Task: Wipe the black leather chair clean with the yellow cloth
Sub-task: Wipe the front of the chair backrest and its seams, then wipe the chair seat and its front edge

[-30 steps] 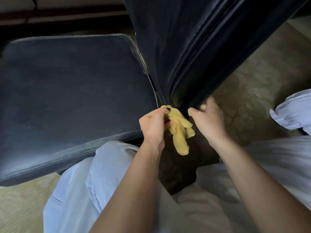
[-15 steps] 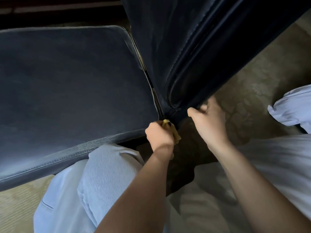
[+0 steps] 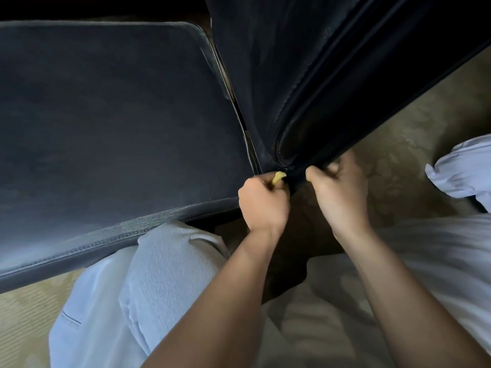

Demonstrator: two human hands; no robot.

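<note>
The black leather chair fills the upper view: its flat seat [image 3: 111, 123] on the left, its backrest [image 3: 332, 75] rising on the right. My left hand [image 3: 263, 200] is curled round the yellow cloth [image 3: 278, 177], of which only a small tip shows above the fingers, pressed at the low corner where seat and backrest meet. My right hand [image 3: 340, 192] grips the backrest's bottom edge just to the right, fingers curled on the leather.
My knee in light blue jeans [image 3: 159, 274] sits under the seat's front edge. A patterned beige carpet [image 3: 414, 134] lies to the right, with a pale cloth-covered shape [image 3: 465, 176] at the right edge and white fabric [image 3: 438, 248] below it.
The cloth hung loose from my left hand a second ago; now it is balled inside the fist and pressed at the seat-backrest corner. My right hand stayed on the backrest edge.
</note>
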